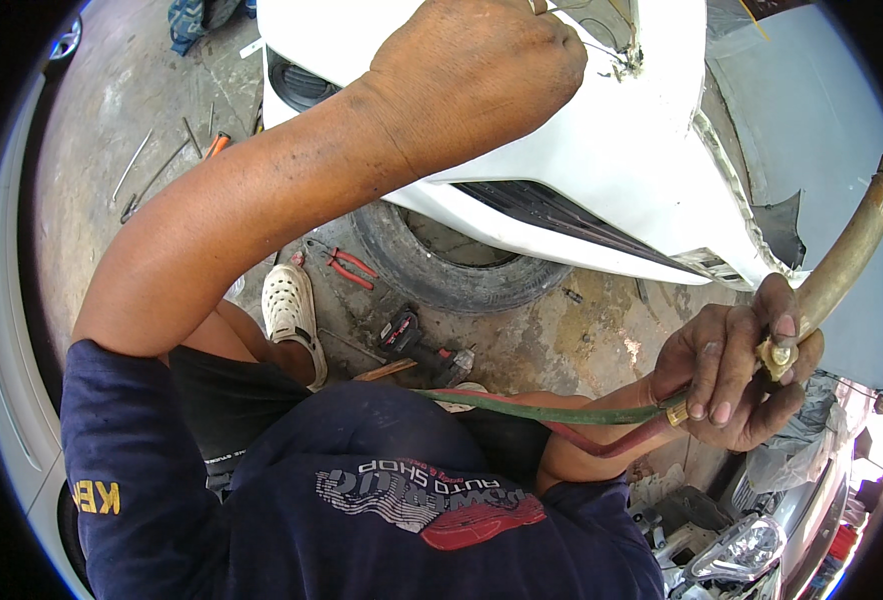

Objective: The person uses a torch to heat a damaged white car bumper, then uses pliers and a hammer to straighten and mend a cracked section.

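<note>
We see the white bumper [602,170] spread ahead of us, partly over a tyre [462,285] lying flat on the floor [602,330], which probably props it up. At our right, our right hand [737,370] wraps the torch [842,255] around its handle, fingers by the brass knob [780,357], likely keeping it within reach. The green hose [552,411] and red hose [602,448] trail over our forearm, perhaps for slack. Our left hand [487,75] curls above the bumper; we cannot tell whether it pinches the thin wire [565,8] beside it. The drill [422,345] and red pliers [350,268] lie near our feet, seemingly handy.
</note>
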A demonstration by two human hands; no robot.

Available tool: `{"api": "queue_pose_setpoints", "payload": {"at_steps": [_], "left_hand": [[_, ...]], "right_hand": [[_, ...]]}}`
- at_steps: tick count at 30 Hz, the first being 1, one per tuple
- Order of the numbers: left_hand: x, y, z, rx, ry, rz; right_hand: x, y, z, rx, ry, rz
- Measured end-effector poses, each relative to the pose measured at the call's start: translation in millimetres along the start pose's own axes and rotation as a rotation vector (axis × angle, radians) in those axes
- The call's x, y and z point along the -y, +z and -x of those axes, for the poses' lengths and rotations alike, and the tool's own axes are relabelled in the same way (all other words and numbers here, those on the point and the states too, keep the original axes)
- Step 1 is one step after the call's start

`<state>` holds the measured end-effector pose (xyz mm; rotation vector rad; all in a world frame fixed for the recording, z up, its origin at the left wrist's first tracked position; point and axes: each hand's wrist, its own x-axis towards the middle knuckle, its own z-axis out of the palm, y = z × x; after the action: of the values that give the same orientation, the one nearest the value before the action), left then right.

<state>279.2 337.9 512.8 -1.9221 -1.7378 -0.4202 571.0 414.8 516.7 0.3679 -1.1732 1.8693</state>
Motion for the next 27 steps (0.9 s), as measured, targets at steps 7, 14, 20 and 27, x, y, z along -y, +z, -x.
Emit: {"api": "queue_pose_setpoints", "payload": {"at_steps": [7, 14, 20, 27], "left_hand": [[-1.1, 0.3, 0.4, -0.012, 0.005, -0.014], [-1.6, -0.5, 1.3, -0.007, 0.000, -0.027], [-2.1, -0.3, 1.2, 0.022, -0.003, -0.031], [-2.2, 0.0, 1.2, 0.040, -0.009, -0.041]], "right_hand": [[0.3, 2.5, 2.3, -0.004, -0.004, 0.002], [1.1, 0.2, 2.2, 0.006, 0.004, -0.011], [1.4, -0.2, 3.7, 0.004, 0.004, -0.002], [2.1, -0.3, 5.9, 0.003, -0.006, 0.019]]}}
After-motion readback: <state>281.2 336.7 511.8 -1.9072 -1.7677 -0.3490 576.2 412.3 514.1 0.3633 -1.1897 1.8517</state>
